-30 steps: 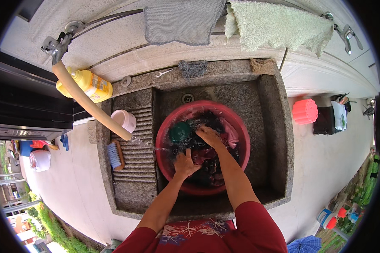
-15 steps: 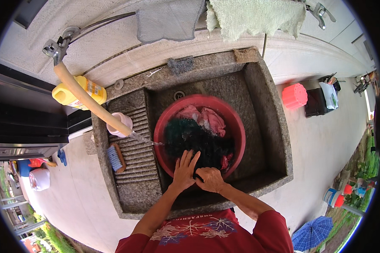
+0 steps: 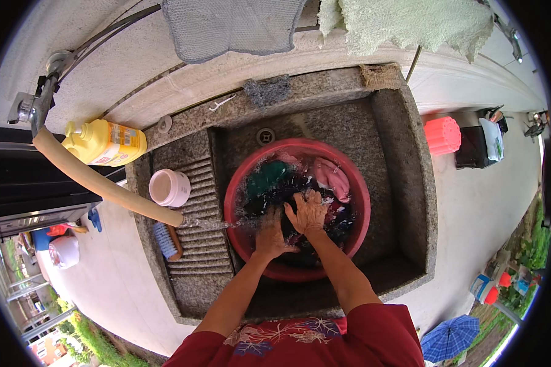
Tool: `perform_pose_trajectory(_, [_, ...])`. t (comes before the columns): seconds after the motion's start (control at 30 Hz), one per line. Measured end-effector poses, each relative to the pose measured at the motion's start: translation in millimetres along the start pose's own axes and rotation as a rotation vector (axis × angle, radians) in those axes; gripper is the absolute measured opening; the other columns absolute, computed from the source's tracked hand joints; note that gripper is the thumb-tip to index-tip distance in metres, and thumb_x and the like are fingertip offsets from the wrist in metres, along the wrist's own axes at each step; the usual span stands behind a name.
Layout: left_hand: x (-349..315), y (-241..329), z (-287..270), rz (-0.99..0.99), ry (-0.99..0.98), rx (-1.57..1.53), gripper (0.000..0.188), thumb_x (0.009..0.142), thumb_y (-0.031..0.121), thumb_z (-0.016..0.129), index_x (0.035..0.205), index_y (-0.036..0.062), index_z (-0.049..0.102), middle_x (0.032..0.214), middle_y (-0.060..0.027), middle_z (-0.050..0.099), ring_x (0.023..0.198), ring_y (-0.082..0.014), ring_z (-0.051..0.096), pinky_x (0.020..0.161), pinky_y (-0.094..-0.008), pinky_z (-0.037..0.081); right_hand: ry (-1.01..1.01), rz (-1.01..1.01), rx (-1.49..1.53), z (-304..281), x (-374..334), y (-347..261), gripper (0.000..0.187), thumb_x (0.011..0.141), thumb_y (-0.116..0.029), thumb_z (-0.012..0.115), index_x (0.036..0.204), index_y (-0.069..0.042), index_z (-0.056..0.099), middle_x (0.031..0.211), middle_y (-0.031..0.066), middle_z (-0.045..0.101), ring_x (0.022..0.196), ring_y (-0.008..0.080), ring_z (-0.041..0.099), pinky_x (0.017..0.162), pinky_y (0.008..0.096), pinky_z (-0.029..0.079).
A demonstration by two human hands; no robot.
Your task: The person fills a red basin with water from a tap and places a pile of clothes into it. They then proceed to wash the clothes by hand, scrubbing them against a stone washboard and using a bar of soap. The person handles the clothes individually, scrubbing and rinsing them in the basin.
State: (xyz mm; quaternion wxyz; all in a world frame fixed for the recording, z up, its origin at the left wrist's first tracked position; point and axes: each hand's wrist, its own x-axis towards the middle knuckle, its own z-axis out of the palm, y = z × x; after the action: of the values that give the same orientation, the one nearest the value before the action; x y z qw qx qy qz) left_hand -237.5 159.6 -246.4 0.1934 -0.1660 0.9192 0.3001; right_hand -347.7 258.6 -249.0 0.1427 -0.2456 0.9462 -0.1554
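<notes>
A red plastic basin (image 3: 362,241) holds water and wet clothes. Dark cloth fills its middle, with a green piece (image 3: 269,178) on the left and a pink piece (image 3: 332,178) on the right. My left hand (image 3: 272,236) lies over the dark cloth in the near left part, its stretched fingers partly under water. Beside it, nearer the middle, my right hand (image 3: 310,212) rests palm down on the clothes with fingers spread. From the left, a beige hose (image 3: 107,185) runs water into the basin, close to my left hand.
The basin stands in a stone sink (image 3: 417,183) with a ribbed washboard (image 3: 205,241) at left. A brush (image 3: 167,241), pink tub (image 3: 171,187) and yellow jug (image 3: 107,144) sit there. Cloths (image 3: 236,27) hang above; a grey scrubber (image 3: 268,90) lies on the back ledge.
My right hand has let go of dark cloth by the near rim and moved forward, opening over the clothes. My left hand has sunk partly into the water. The clothes have shifted; the view has moved.
</notes>
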Motion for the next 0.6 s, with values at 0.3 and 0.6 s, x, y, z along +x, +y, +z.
perform_pose_trajectory(0.3, [20.2,9.6,-4.9,-0.055,-0.091,0.156,0.119,0.052,0.057,0.082,0.139,-0.0018,0.026,0.140,-0.0185,0.036,0.127,-0.0372,0.036,0.103,-0.0437,0.038,-0.447,0.040,0.414,-2.4,101.3,46.5,0.039,0.075,-0.038,0.062,0.095,-0.005,0.069,0.093,0.0200,0.067,0.088,0.0328,0.064,0.081,0.0450,0.048])
perform_pose_trajectory(0.6, [-13.6,29.0,-28.4,-0.245,0.040,-0.046,0.076,0.067,0.056,0.074,0.109,-0.0016,0.048,0.110,-0.0159,0.055,0.108,-0.0341,0.051,0.085,-0.0444,0.049,0.367,-0.117,-0.078,-44.1,-3.1,70.6,0.049,0.073,-0.022,0.070,0.116,-0.006,0.050,0.117,0.0123,0.048,0.106,0.0371,0.049,0.078,0.0496,0.048])
